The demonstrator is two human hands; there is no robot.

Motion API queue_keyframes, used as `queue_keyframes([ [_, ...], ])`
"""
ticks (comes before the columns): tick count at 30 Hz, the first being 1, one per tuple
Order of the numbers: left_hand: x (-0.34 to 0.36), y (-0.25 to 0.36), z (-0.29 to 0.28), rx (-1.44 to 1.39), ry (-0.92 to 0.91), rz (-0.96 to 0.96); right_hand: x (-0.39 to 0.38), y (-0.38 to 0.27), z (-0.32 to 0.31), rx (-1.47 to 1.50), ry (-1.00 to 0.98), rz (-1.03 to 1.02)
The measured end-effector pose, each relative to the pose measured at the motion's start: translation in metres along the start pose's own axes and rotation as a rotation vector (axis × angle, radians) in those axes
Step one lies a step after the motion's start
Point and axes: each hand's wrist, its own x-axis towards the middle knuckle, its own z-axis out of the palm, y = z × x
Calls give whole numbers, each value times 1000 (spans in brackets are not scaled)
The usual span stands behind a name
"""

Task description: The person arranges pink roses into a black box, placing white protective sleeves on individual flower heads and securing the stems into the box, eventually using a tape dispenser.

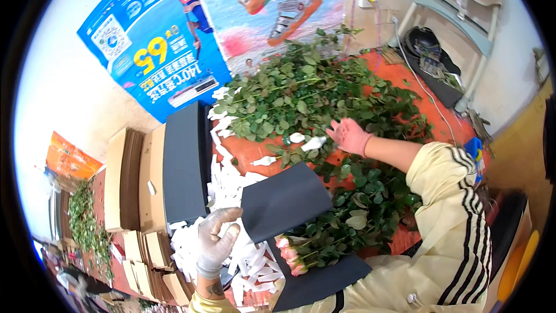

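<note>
Clearly partway, with plenty left to handle

At far left, cut greenery (87,220) lies along a more distant stretch of table, past a stack of cardboard (120,179). Next comes a thick stack of black sheets (184,165), so the supply looks far from used up. Beside it spreads a heap of white pieces (255,269), loose and apparently unused.

Above that heap is the gloved left hand (217,240), thumb and forefinger curved and parted, with nothing visible between them; its fingertips come right by the edge of a loose black sheet (286,200), and I cannot tell whether they touch it.

Nearer the body, pink roses (292,255) lie on a lower black sheet (330,284), heads toward the left and leafy stems toward the right. They look laid out but not enclosed, so I judge this bunch unfinished.

Farther up the table, a few white-covered heads (313,143) show at the edge of a large pile of leafy stems (301,81), which suggests most of the sorting is undone. At right, the pink-gloved right hand (349,136) hovers by those heads, fingers loosely spread and apparently holding nothing.
</note>
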Motion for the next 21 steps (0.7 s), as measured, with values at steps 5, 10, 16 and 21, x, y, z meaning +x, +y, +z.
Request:
queue_keyframes([
  [5, -47, -10, -23, 61, 143, -165, 25, -24, 73, -47, -130, -55],
  [10, -85, -41, -34, -115, 331, -291, 32, 28, 53, 79, -36, 12],
  [16, -114, -65, -34, -216, 453, -375, 72, 74, -5, 93, -213, 157],
  [21, -117, -75, -35, -251, 454, -376, 158, -10, -50, 111, 31, -60],
])
